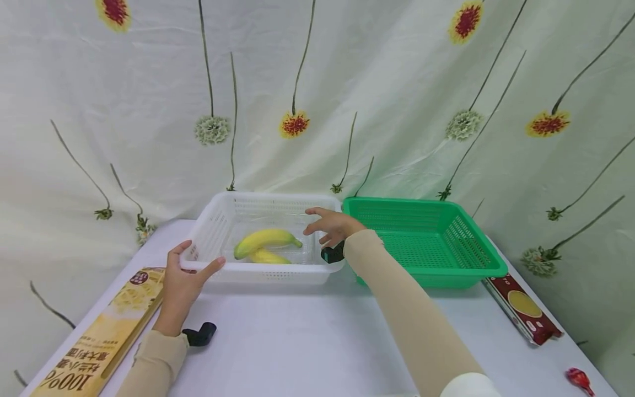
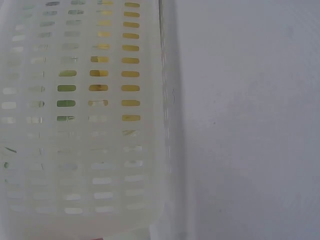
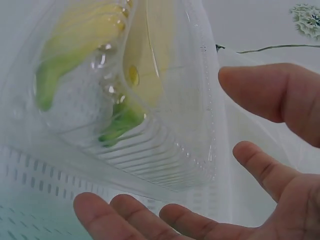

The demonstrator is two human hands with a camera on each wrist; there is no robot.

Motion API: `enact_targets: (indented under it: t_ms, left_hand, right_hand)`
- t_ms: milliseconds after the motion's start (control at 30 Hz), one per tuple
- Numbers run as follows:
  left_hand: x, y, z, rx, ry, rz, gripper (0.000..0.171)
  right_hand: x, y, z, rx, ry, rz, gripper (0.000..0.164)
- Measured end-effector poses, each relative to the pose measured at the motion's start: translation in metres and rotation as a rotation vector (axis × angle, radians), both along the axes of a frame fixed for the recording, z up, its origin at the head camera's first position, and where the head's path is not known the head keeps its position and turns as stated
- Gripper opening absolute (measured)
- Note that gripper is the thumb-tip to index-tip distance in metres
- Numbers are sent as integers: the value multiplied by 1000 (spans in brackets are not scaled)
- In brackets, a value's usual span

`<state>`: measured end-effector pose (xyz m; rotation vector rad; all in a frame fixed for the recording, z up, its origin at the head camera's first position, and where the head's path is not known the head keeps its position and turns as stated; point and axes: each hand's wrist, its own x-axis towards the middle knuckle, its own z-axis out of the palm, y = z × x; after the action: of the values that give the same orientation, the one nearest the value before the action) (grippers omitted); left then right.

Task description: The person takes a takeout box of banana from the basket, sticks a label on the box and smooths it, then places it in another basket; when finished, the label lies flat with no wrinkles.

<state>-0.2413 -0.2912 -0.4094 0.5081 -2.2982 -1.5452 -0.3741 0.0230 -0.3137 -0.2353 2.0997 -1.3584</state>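
The clearest writing is on the yellow spaghetti pack at the left of the worktop: "100%", then "杜兰小麦" and "意大利面", upside down to the head view. A dark red pack, partly covered by the green basket, bears pale lettering too small to read for certain.

The left hand is at the near left corner of the white plastic basket, index finger and thumb spread wide, the thumb laid along the near rim; the other fingers are mostly hidden, so whether they hook beneath it cannot be told. The right hand is over the right end of that basket, its fingers spread and well parted from the thumb, with nothing between them; whether a fingertip touches the clear plastic container just beside them is unclear.

Two bananas, yellow with green stems, lie crossed in the container, which sits inside the white basket.

Counted: two baskets, the green plastic basket standing just right of the white one; two packs; one red wrapped sweet at the near right; two black wrist devices. A flower-printed cloth hangs behind.
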Motion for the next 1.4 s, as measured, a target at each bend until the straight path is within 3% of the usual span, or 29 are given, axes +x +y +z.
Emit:
enact_targets:
  t_ms: [333, 733, 1033, 1400]
  left_hand:
    - [-3, -1, 2, 2, 12, 9, 104]
    - [-6, 3, 5, 12, 4, 0, 103]
    - [-5, 4, 5, 43, 6, -31, 105]
    - [2, 1, 0, 0, -20, -5, 104]
  right_hand:
    - [-12, -12, -5, 108, 20, 114, 94]
    - [-16, -14, -9, 139, 46, 131, 100]
    - [-10, -12, -7, 69, 7, 82, 101]
    - [0, -5, -3, -13, 2, 14, 99]
